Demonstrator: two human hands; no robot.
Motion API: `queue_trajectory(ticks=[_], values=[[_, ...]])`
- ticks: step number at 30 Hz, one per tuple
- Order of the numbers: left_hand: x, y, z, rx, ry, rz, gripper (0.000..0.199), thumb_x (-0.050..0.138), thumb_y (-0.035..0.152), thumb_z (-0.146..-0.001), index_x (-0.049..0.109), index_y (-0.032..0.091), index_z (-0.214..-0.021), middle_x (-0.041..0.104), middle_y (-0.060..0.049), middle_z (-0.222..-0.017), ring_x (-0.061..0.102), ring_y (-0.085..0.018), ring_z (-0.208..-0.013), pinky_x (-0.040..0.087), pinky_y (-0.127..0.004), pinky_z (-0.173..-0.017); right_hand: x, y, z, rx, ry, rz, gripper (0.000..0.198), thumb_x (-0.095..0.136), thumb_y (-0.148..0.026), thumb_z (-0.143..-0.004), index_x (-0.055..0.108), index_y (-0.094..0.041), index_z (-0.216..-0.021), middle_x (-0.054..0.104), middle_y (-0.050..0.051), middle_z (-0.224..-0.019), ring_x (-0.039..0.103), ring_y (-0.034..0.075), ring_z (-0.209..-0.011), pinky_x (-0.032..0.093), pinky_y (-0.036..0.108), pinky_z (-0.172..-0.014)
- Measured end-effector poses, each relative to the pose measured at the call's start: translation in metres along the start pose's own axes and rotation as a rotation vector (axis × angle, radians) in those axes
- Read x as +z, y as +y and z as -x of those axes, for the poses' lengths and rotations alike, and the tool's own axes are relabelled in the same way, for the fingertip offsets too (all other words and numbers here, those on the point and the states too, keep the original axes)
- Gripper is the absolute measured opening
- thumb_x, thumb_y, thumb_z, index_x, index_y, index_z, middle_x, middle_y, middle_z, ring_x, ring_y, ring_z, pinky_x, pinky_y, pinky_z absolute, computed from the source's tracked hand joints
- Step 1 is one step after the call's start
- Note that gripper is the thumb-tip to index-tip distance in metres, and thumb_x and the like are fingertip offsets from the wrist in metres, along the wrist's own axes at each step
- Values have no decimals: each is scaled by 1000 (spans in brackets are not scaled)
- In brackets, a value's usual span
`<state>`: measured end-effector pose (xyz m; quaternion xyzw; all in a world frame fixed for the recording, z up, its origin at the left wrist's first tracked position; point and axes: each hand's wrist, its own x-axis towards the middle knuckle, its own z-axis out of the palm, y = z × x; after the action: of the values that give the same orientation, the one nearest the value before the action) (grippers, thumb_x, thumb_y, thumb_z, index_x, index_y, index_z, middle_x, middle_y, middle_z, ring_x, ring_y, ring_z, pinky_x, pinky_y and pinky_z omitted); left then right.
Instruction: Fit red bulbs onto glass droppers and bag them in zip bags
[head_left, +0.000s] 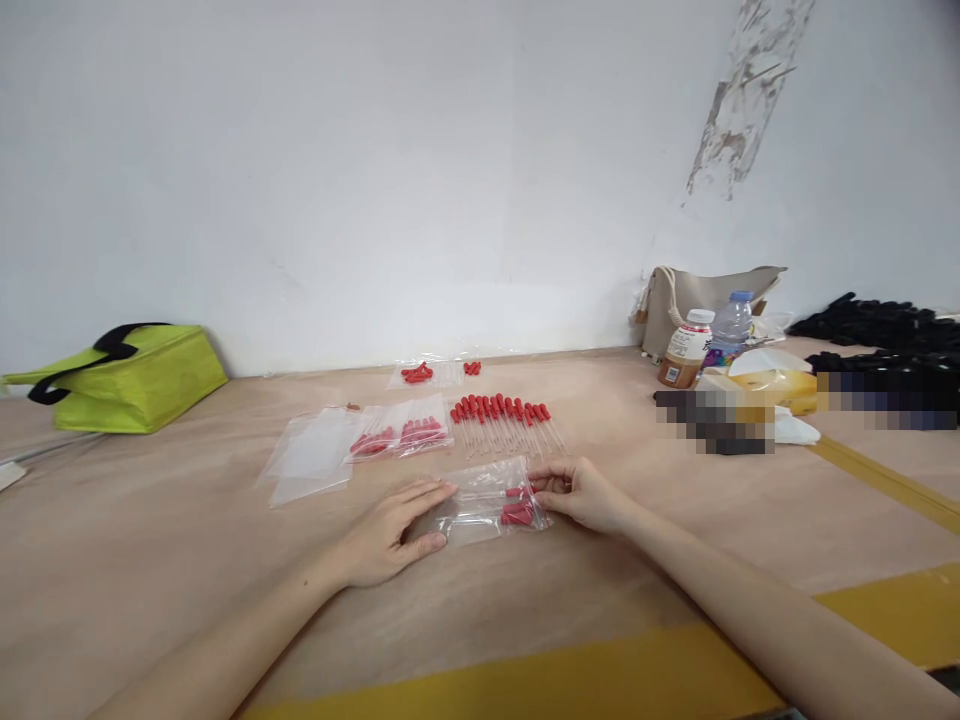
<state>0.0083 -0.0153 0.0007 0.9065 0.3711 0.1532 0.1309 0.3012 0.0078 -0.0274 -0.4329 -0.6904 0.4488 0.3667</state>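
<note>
A clear plastic bag [474,498] with red-bulbed droppers [517,514] inside lies flat between my hands, the bulbs at its right end. My left hand [386,532] rests at the bag's left end, thumb and fingers apart. At the other end, my right hand [574,495] pinches the bag's edge near the bulbs. Just beyond lies a row of loose glass droppers [499,412] with red rubber bulbs pointing away from me. Left of that row are filled bags [401,428] of droppers, and beside them several flat clear bags [311,455].
Farther back lies a bag of red bulbs [418,373] near the wall. A lime-green bag [142,385] stands at the left. At the right are a brown drink bottle [686,350], a clear bottle [733,322], a beige bag [667,300] and a black pile [885,335]. Yellow tape [525,680] marks the near edge.
</note>
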Motion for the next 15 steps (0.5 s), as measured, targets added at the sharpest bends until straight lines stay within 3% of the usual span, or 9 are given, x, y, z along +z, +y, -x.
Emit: queue_trajectory(ticks=[4,10,15], values=[[0,0,0,-1,-1,-9,49,45,42,-85,35,29,-130,41,-3,-132,37,-23,-121,31,-42,-99,3,-2,1,31,10,-108,33,65,-24,-62,55,-14,-91,64,4,-80,59,12,-68,47,24,-59],[0,0,0,15,7,1,48,46,40,-85,34,29,-131,41,-3,-132,36,-23,-121,30,-43,-100,9,-3,-2,15,42,-121,26,66,-23,-59,55,-15,-80,63,3,-74,60,12,-67,47,22,-56],[1,-1,-1,22,-6,-7,45,45,39,-86,37,31,-129,39,-2,-134,35,-24,-121,29,-44,-100,6,-6,-4,35,34,-12,21,59,-29,-67,56,-17,-83,61,0,-68,53,8,-50,40,18,-42]])
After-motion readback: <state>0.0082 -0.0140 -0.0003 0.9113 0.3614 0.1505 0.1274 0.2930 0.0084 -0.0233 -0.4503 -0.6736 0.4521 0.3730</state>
